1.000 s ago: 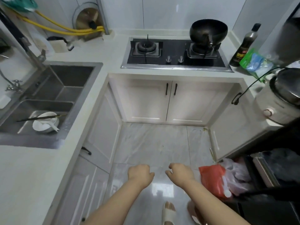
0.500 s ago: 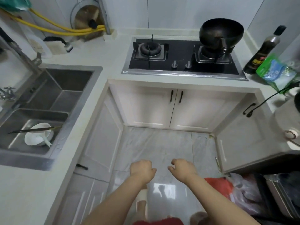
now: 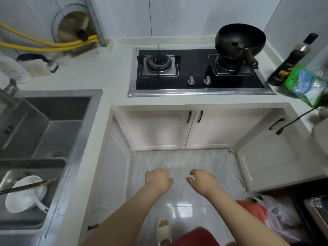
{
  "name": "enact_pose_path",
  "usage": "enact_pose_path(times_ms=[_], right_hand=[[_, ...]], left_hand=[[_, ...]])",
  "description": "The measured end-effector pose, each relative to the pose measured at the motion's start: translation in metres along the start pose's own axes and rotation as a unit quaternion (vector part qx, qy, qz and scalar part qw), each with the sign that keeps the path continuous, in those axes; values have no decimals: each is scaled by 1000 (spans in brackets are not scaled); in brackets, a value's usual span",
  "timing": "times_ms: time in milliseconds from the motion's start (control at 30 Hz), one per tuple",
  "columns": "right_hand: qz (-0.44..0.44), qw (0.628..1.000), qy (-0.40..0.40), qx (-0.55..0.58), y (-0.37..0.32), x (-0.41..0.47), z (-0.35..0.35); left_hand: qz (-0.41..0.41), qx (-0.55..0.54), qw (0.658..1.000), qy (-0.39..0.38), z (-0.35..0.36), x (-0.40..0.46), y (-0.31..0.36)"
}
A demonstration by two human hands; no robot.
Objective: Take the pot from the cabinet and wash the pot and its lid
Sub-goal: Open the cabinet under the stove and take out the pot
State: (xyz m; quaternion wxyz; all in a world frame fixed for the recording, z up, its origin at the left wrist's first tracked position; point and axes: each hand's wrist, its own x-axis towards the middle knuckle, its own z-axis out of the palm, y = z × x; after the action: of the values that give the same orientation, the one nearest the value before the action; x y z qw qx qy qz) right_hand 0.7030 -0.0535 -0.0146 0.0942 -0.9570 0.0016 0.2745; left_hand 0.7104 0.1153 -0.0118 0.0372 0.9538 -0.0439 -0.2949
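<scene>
The white two-door cabinet (image 3: 191, 130) under the gas hob is closed, its two black handles side by side. No pot shows outside it; whatever is inside is hidden. My left hand (image 3: 157, 180) is a loose fist over the floor, well short of the doors. My right hand (image 3: 204, 179) hovers beside it with curled fingers slightly apart, holding nothing. A steel double sink (image 3: 44, 125) lies to the left. A glass lid (image 3: 72, 25) leans on the wall in the far left corner.
A black wok (image 3: 239, 38) sits on the hob's right burner. A white bowl with chopsticks (image 3: 26, 194) lies in the near sink basin. A dark bottle (image 3: 291, 63) and green bag (image 3: 308, 84) stand at the right. Plastic bags (image 3: 269, 215) lie on the floor at right.
The view has moved closer to the hob and cabinet and shifted left. Both hands stay held out low in front; the right one has loosened its fingers a little.
</scene>
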Motion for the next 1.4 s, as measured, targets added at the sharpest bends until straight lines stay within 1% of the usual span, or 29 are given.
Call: enact_pose_path(times_ms=[167, 367, 533, 667, 833, 1000, 1067, 1133, 1200, 1300, 1400], right_hand=[[1, 1000, -4, 0, 0, 25, -15], [-14, 1000, -23, -8, 14, 61, -29], [-35, 999, -37, -1, 44, 97, -55], [-47, 998, -40, -1, 73, 133, -76], [-65, 996, -67, -14, 92, 169, -93], [-67, 994, -84, 7, 94, 201, -105], [-54, 993, -94, 50, 91, 215, -106], [-23, 985, -106, 133, 88, 230, -105], [14, 968, -111, 224, 83, 245, -102], [62, 939, -90, 325, 74, 265, -96], [91, 913, -51, 394, 63, 288, -96]], left_hand=[[-1, -3, 1000, -1, -11, 24, -7], [-28, -25, 999, 1, -22, 57, 3], [-63, -52, 997, 9, -33, 90, 31], [-67, -68, 995, 15, -47, 121, 64], [-71, -95, 993, -4, -56, 157, 96], [-82, -123, 989, -32, -65, 188, 101], [-86, -154, 984, -42, -71, 205, 98], [-85, -204, 974, -51, -76, 225, 93], [-76, -249, 964, -59, -76, 244, 89], [-64, -296, 951, -55, -74, 273, 82], [-42, -313, 948, -49, -76, 302, 77]])
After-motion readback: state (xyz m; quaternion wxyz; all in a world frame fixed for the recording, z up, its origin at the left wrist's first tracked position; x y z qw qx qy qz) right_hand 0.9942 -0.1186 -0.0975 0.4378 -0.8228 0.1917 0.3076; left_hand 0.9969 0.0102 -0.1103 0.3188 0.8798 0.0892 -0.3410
